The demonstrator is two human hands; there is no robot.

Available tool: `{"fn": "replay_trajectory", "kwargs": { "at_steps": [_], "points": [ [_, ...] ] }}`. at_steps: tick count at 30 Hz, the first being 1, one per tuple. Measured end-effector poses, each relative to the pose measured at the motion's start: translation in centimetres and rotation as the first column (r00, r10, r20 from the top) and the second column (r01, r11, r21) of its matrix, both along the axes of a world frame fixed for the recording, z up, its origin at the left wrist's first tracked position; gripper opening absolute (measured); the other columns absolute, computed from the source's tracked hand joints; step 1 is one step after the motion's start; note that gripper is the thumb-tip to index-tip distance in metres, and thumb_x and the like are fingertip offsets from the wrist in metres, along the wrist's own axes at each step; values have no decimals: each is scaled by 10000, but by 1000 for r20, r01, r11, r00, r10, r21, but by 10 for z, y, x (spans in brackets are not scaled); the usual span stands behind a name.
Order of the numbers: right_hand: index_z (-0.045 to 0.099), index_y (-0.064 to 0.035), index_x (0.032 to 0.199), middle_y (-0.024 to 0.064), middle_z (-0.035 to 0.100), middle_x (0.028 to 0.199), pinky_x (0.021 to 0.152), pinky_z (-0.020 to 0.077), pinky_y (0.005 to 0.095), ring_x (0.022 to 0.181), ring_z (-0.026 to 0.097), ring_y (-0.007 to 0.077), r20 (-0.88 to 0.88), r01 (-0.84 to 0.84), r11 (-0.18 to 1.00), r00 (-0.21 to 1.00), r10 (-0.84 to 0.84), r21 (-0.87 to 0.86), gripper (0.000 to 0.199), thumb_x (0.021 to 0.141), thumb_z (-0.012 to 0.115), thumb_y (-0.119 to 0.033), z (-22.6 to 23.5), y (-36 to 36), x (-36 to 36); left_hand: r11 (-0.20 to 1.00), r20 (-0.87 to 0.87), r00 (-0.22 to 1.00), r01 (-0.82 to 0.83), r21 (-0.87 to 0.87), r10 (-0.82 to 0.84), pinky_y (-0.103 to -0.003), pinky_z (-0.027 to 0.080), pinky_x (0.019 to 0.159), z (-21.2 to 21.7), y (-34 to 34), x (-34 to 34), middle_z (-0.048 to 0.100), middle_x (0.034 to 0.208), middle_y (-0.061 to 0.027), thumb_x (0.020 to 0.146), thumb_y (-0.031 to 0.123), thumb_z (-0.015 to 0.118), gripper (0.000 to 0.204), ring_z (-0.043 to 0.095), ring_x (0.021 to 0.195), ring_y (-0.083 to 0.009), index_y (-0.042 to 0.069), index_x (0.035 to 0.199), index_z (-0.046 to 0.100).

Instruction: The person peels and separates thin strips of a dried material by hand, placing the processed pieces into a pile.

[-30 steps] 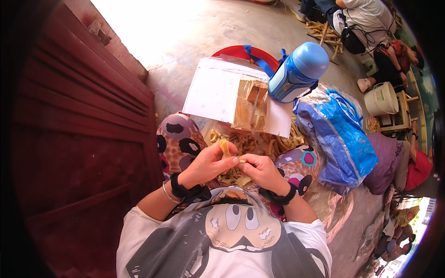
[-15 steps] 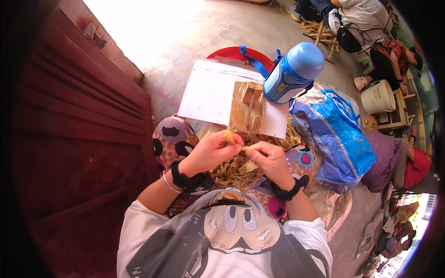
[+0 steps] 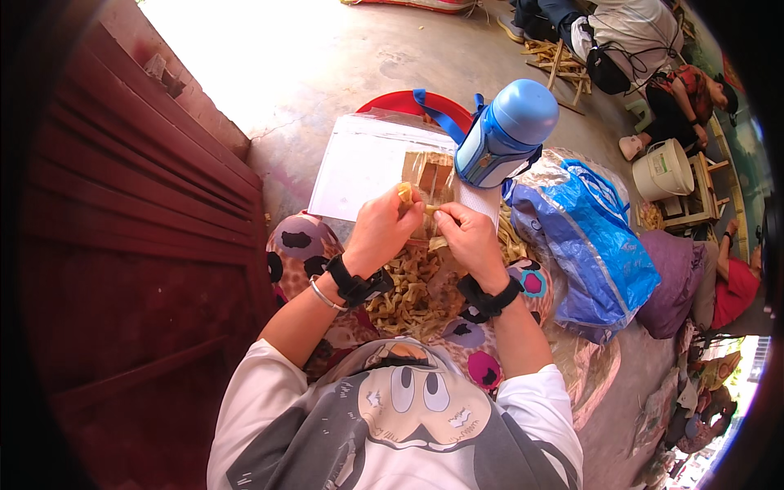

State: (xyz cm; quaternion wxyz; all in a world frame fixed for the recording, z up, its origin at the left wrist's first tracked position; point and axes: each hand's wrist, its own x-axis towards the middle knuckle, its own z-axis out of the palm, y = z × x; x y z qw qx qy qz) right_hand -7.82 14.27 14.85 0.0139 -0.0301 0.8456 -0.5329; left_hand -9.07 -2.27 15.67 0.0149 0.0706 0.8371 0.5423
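Note:
In front of my lap, my left hand pinches a pale yellow dried strip, whose end pokes up above the fingers. Close beside it, my right hand grips the strip's other part between thumb and fingers; a short stretch shows between the two hands. Below them, between my knees, lies a heap of similar yellow-brown pieces. Just beyond the hands is a white board with a brown piece under clear plastic on it. My hands partly cover its near edge.
A blue flask with a strap stands on the board, over a red basin. To the right sits a blue woven bag. A dark red door borders the left. Several people, a white bucket and wooden frames occupy the far right.
Both hands have moved up and away from my body, now overlapping the board's near part. The strip is still between them, and more of the heap shows below.

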Motion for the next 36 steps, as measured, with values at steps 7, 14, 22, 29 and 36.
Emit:
{"fn": "replay_trajectory", "kwargs": {
  "at_steps": [7, 14, 22, 29, 36],
  "points": [
    [623, 1, 858, 178, 577, 657, 571, 446, 337, 589, 574, 276, 136, -88, 995, 987, 81, 50, 221, 836, 557, -209, -2, 4, -13, 996, -16, 999, 36, -78, -38, -425, 468, 621, -13, 3, -10, 609, 725, -194, 824, 171, 563, 168, 598, 708, -386, 10, 871, 556],
    [653, -12, 866, 32, 581, 622, 480, 389, 235, 511, 504, 99, 190, 85, 983, 980, -54, -160, 212, 877, 567, -205, -2, 20, 5, 902, 350, 899, 101, 420, -264, -298, 490, 591, -5, -16, 1, 628, 753, -80, 885, 153, 532, 168, 594, 617, -174, 0, 939, 579],
    [600, -61, 981, -7, 583, 740, 396, 293, 177, 497, 405, 39, 543, 627, 407, 779, -314, -664, 161, 900, 574, -198, -8, 104, 10, 690, 436, 740, 52, 722, -512, -224, 482, 644, 5, -55, 48, 631, 903, -72, 962, 157, 487, 258, 576, 710, -94, 4, 1163, 537],
    [544, -33, 1042, 69, 623, 865, 589, 541, 263, 695, 610, 139, 510, 444, 487, 860, 2, -752, 210, 938, 487, -207, -6, 94, 45, 880, 433, 777, 328, 343, -458, -295, 491, 578, -8, -62, 69, 625, 785, -59, 917, 192, 560, 262, 601, 660, -193, -9, 1085, 554],
    [435, -49, 1205, 62, 550, 1050, 807, 535, 313, 895, 598, 160, 521, 257, 569, 770, 368, -781, 297, 909, 452, -48, 0, 19, 83, 920, -314, 869, 325, -220, -382, -367, 495, 777, 13, -36, 83, 552, 1091, -121, 761, 88, 684, 442, 576, 912, -317, 31, 1169, 523]
  ]
}}
